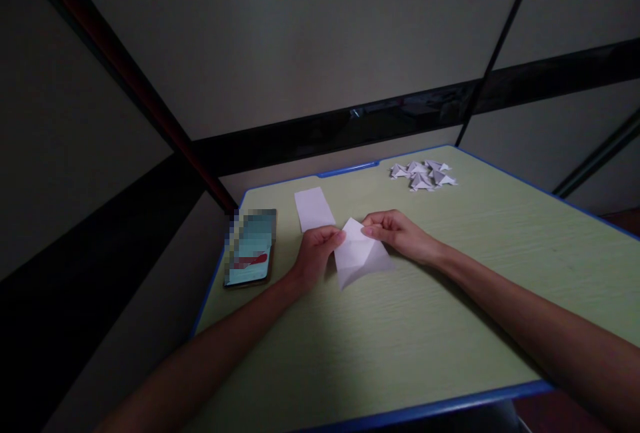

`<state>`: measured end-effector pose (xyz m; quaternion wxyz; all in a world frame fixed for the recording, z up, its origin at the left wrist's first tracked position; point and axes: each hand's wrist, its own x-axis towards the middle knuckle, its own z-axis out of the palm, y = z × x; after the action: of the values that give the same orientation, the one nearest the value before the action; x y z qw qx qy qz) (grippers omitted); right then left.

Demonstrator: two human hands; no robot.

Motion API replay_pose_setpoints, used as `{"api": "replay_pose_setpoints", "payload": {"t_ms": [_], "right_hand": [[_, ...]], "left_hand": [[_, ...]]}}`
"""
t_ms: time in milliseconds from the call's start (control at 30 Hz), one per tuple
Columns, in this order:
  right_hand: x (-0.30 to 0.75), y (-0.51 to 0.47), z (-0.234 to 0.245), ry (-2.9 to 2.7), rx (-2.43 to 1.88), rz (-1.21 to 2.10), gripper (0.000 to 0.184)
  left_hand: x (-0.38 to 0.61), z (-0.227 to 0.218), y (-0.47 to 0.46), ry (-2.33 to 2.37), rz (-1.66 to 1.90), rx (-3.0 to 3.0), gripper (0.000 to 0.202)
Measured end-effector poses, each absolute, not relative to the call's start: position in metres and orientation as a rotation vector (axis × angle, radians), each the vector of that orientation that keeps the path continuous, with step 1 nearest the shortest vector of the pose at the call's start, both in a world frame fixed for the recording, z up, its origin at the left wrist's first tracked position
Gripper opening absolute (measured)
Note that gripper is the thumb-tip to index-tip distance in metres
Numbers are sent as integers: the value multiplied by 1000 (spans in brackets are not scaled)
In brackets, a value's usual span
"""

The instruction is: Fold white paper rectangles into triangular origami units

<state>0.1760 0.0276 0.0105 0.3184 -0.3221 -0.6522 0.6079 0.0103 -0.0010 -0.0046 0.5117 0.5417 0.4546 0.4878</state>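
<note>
A white sheet of paper [359, 261] with creases lies on the pale green table [450, 300], its far corner folded up. My left hand [315, 253] pinches the paper's upper left edge with closed fingers. My right hand [397, 232] pinches the upper right edge at the folded tip. Both hands meet over the paper's top corner.
A second flat white paper strip [313, 208] lies just beyond my left hand. A phone [251, 247] with a lit screen rests at the table's left edge. A pile of several small folded paper pieces [423, 174] sits at the far right. The table has a blue rim.
</note>
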Motion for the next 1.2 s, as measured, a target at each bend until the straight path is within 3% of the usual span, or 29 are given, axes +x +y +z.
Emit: {"api": "replay_pose_setpoints", "payload": {"t_ms": [433, 567, 700, 933, 1200], "right_hand": [[181, 29, 11, -1726, -904, 1367, 44], [179, 27, 13, -1665, -917, 1430, 36], [173, 27, 11, -1558, -896, 1687, 29], [174, 33, 8, -1241, -905, 1472, 35], [169, 28, 7, -1399, -916, 1478, 45]], "left_hand": [[9, 0, -3, 1189, 1240, 1362, 36], [9, 3, -4, 1258, 1281, 1433, 37], [9, 4, -3, 1326, 1421, 1462, 35], [12, 3, -3, 1156, 1235, 1414, 22], [10, -2, 2, 1182, 1424, 1269, 15]]}}
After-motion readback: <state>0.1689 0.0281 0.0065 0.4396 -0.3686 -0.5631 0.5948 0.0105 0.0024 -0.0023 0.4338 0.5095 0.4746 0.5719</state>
